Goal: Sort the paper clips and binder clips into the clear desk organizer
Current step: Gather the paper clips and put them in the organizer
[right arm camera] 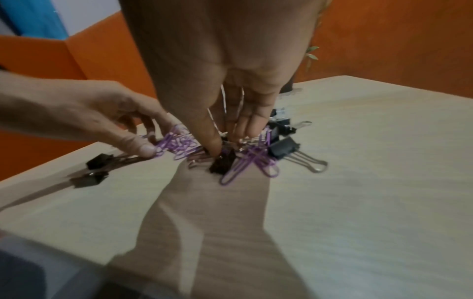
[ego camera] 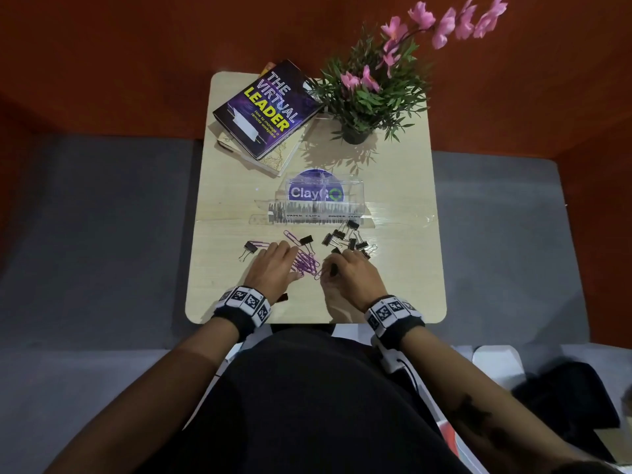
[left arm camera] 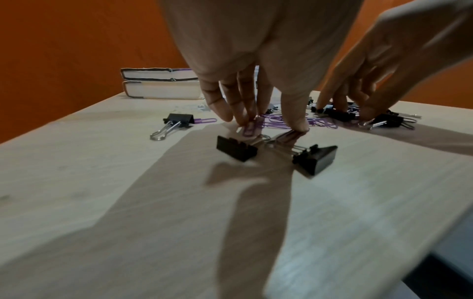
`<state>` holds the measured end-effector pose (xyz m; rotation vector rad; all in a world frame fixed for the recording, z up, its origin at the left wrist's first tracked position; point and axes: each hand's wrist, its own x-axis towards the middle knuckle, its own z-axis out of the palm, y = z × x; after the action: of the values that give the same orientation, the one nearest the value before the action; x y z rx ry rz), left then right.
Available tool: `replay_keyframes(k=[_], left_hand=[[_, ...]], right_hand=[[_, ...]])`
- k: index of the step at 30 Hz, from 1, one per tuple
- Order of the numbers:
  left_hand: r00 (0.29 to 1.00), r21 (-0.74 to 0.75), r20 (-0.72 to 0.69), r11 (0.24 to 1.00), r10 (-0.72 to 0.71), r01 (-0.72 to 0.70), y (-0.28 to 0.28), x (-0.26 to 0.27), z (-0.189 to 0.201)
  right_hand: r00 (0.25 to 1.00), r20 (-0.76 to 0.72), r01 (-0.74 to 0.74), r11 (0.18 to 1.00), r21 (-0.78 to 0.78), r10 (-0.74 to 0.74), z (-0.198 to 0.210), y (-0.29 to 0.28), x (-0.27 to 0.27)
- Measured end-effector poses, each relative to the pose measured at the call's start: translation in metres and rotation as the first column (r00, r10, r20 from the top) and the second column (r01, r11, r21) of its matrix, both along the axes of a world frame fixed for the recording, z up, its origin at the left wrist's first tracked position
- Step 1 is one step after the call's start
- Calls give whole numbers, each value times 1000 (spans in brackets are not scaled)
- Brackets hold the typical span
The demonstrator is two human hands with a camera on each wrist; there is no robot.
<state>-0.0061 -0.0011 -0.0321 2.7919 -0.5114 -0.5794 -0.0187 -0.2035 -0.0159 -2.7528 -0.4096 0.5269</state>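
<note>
The clear desk organizer (ego camera: pixel 325 200) stands mid-table with its two labelled compartments facing me. In front of it lie a pile of purple paper clips (ego camera: pixel 306 263) and a cluster of black binder clips (ego camera: pixel 349 237). My left hand (ego camera: pixel 294 261) reaches down into the pile and pinches a bunch of paper clips (right arm camera: pixel 176 143) between thumb and fingers. My right hand (right arm camera: pixel 229 141) reaches into the cluster beside it, thumb and fingers closing on a black binder clip (right arm camera: pixel 222 161). Two more binder clips (left arm camera: pixel 236 148) (left arm camera: pixel 316 159) lie just under my left palm.
A lone binder clip (ego camera: pixel 250 249) lies to the left on a paper clip. Two stacked books (ego camera: pixel 266 111) and a potted plant (ego camera: pixel 369 94) occupy the far end of the small table (ego camera: pixel 403 268). The table's near edge lies just behind my wrists.
</note>
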Motion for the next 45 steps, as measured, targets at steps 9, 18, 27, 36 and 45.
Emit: replay_keyframes(k=[9, 18, 27, 36, 45], left_hand=[[994, 54, 101, 998, -40, 35, -5, 5, 10], [992, 74, 113, 996, -50, 42, -10, 11, 12], [995, 24, 81, 998, -56, 54, -3, -7, 2], [998, 4, 43, 999, 40, -40, -4, 1, 2], [998, 63, 49, 997, -49, 46, -19, 17, 5]], right_hand=[[975, 79, 206, 979, 0, -205, 0, -46, -2], [997, 62, 52, 998, 47, -55, 6, -19, 5], [992, 103, -71, 997, -8, 72, 3, -16, 7], [990, -15, -138, 990, -17, 138, -9, 36, 7], [1000, -13, -21, 1000, 14, 21, -8, 30, 14]])
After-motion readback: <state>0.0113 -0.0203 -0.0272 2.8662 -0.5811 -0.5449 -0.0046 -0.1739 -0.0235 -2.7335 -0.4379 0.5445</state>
